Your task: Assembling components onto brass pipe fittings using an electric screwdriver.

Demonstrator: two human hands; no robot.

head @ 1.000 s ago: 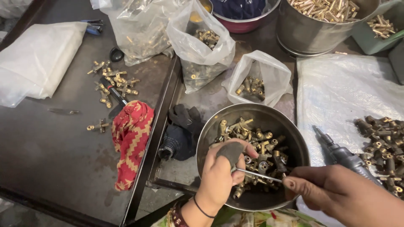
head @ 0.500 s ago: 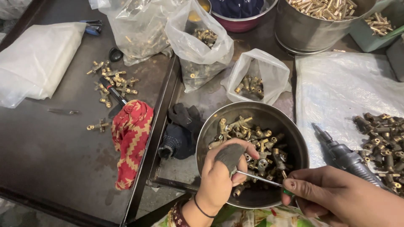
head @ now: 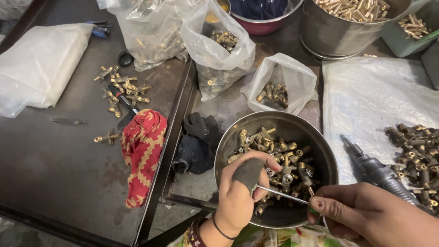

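A steel bowl (head: 320, 151) holding several brass valve fittings (head: 286, 160) sits low in the middle of the view. My left hand (head: 240, 196), its thumb wrapped in a grey cloth guard, hovers over the bowl's near side and pinches the tip of a thin metal rod (head: 281, 194). My right hand (head: 370, 215) grips the other end of that rod at the bowl's near right rim. A dark powered hand tool (head: 379, 174) lies just beyond my right hand.
A red patterned cloth (head: 141, 155) and a black glove (head: 194, 144) lie left of the bowl. Loose brass fittings (head: 121, 89) and clear bags of fittings (head: 217, 50) sit farther back. A pile of darker fittings (head: 416, 151) rests on plastic sheeting at right. Large metal pots (head: 338, 32) stand behind.
Both hands stay over the bowl with the rod between them; the left hand has shifted slightly along the rod.
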